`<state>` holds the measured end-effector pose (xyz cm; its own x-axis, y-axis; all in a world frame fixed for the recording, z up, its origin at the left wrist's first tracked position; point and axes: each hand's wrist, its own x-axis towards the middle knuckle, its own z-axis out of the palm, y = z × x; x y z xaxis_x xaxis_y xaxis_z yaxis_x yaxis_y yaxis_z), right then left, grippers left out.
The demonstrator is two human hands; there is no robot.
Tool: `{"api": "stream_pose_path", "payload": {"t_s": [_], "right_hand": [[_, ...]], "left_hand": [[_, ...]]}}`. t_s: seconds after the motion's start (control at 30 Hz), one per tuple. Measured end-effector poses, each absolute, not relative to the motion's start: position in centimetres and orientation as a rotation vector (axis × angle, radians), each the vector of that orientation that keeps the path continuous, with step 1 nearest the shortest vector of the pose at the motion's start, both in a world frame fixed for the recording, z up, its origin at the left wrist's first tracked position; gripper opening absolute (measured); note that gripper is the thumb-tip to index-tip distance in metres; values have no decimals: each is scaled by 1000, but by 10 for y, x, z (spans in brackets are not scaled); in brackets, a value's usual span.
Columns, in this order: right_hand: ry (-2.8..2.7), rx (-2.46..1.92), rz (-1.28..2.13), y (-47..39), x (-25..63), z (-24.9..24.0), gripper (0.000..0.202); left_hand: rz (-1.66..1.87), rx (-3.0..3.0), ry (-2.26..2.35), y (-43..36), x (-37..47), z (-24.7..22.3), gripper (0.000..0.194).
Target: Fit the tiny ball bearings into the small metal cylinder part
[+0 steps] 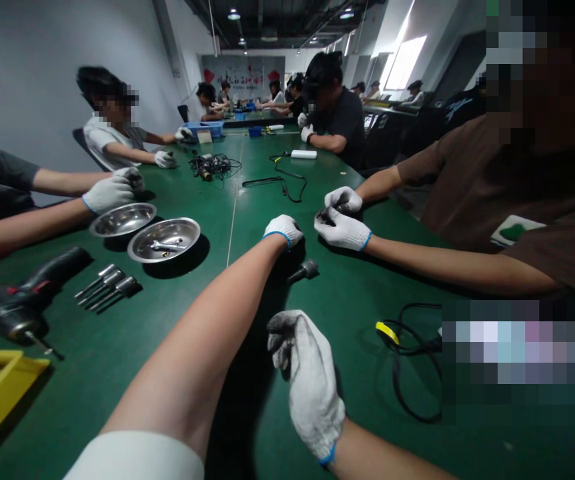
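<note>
Dim, lit from above and the right.
From here I get glowing ceiling lamps (234,13), a window (405,63) blown white, soft shadows (235,400) on the green table (207,193), wide-angle stretch at the edges, pixel blocks (522,353) at right.

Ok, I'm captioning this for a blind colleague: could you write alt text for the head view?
A person's gloved left hand extends forward over a green table, the gloved right hand nearer the camera, a dark metal piece between them. To the left are a power drill, metal bits and two metal bowls; co-workers sit along both sides.
</note>
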<state>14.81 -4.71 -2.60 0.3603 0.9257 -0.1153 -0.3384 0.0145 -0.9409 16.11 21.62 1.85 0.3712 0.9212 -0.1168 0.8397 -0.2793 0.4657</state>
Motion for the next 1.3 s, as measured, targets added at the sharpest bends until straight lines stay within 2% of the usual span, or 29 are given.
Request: {"api": "stream_pose_path", "payload": {"t_s": [0.43,0.7,0.87,1.03,1.17,1.3], "right_hand": [[-670,-1194,1006,-49,147,-29,58],[-658,-1210,944,-42,148,-26,55],[-634,-1209,898,-38,149,-23,50],[-505,-1108,925,-30,153,-21,39],[-384,-1101,786,-22,159,-26,30],[-386,-1239,670,-19,164,-35,36]], "left_hand": [[168,2275,1582,206,147,36,35],[-157,2443,1345,140,121,50,52],[-207,2539,1322,114,122,45,36],[-159,2502,1332,105,124,50,33],[-48,2420,1306,96,112,61,34],[82,2312,1266,77,91,65,35]]}}
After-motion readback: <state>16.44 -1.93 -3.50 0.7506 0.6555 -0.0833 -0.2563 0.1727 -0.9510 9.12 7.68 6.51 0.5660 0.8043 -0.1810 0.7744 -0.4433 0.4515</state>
